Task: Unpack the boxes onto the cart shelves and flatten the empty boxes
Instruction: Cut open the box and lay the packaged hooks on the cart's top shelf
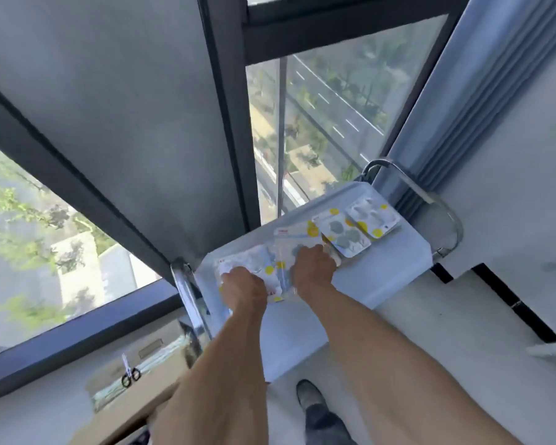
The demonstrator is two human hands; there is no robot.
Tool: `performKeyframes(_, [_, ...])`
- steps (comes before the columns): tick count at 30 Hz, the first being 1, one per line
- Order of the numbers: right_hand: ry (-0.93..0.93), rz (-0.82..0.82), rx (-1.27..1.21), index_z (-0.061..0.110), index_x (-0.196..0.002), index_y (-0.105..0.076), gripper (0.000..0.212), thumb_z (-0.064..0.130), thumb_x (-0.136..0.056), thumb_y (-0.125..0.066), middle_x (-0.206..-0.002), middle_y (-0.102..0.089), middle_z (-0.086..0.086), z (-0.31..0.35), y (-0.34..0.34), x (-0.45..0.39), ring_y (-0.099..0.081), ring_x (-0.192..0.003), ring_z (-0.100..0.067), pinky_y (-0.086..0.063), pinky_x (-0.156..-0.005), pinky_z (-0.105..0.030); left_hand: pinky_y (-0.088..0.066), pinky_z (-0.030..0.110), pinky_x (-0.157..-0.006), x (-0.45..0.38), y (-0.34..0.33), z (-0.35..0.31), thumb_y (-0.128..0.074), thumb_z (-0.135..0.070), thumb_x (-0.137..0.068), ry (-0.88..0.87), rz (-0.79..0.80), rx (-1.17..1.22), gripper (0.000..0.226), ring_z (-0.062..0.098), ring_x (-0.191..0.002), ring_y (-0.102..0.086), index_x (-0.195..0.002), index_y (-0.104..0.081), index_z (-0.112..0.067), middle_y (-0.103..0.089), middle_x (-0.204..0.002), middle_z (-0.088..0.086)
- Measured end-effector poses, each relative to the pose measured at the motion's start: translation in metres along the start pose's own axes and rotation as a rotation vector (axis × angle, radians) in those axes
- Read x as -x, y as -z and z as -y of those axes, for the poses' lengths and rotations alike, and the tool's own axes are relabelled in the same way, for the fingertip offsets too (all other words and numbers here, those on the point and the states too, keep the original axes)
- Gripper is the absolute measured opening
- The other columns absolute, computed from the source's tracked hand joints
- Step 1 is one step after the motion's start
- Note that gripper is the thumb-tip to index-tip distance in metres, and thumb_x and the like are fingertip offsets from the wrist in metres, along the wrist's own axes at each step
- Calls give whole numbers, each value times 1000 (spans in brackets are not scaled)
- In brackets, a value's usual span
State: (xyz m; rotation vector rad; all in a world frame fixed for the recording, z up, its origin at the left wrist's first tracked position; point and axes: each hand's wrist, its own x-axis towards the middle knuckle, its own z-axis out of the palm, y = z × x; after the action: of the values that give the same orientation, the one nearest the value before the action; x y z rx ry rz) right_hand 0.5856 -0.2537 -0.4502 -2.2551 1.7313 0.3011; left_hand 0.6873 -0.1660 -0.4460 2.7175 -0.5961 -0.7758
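Window wall behind; pale blue plastic cart shelf (pixel 398 268) mid-frame, flat blister-card packs (pixel 344 234) lying across it. Left hand (pixel 243 289), right hand (pixel 313 268) each curled on one pack. Light, stiffish, slippery film; hold by card edges. Open brown cardboard box (pixel 135 377) lower left.

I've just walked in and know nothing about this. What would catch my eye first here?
Two bare hands, the left hand and right hand, pressing down on blister packs laid in a row on the pale top shelf of a cart. Behind it, a tall window looks far down onto a road. At lower left, scissors lie on an open cardboard box.
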Motion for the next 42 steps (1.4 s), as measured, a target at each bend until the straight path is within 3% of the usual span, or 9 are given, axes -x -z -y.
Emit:
performKeyframes(8, [146,178,116,21,-120,-60,28,23,-93,-55,-125,-50,-9,22,-70,-48,-54,-114,-28,-46,-90,-35,-50,36,-86,-56,-54,38,-50,-22,-99,218,-6,-144,29,29,-108,-62,-121,-59,-5,-53,-127,15])
performKeyframes(14, [200,149,205,25,-115,-65,27,30,-88,-61,-112,-61,-3,35,-85,-75,-63,-105,-22,-52,-80,-31,-38,33,-69,-84,-75,46,-51,-20,-99,239,-14,-116,24,29,-105,-63,-119,-56,-7,-52,-124,12])
performKeyframes(21, [188,113,225,19,-112,-67,25,26,-92,-54,-113,-62,-5,31,-100,-73,-61,-106,-23,-49,-84,-32,-46,40,-84,-81,-88,47,-50,-34,-100,202,-52,-45,35,31,-116,-54,-125,-48,-10,-50,-128,13])
performKeyframes(28, [186,53,150,13,-117,-61,30,25,-90,-60,-120,-53,-11,54,-75,-26,-54,-111,-30,-45,-89,-39,-46,46,-93,-51,-36,55,-48,-23,-98,60,-23,-70,40,33,-124,-45,-136,-42,-10,-43,-135,15])
performKeyframes(34, [201,-22,34,11,-119,-57,35,26,-89,-64,-121,-52,-14,96,-25,36,-54,-111,-32,-44,-91,-40,-45,44,-85,-20,50,67,-48,-11,-90,-174,-148,-13,29,33,-117,-48,-119,-51,-10,-47,-126,14])
performKeyframes(38, [220,-89,-30,10,-122,-55,34,20,-90,-59,-124,-51,-15,133,-1,103,-53,-112,-34,-44,-90,-40,-44,44,-88,14,109,126,-47,-13,-92,-169,-233,2,27,34,-114,-49,-118,-52,-8,-49,-122,15])
performKeyframes(42, [245,-75,-62,10,-123,-56,33,14,-90,-53,-127,-50,-16,173,-11,172,-52,-114,-34,-44,-90,-40,-45,41,-86,42,138,220,-47,-15,-95,-68,-197,-78,22,29,-103,-54,-114,-54,-7,-53,-117,14])
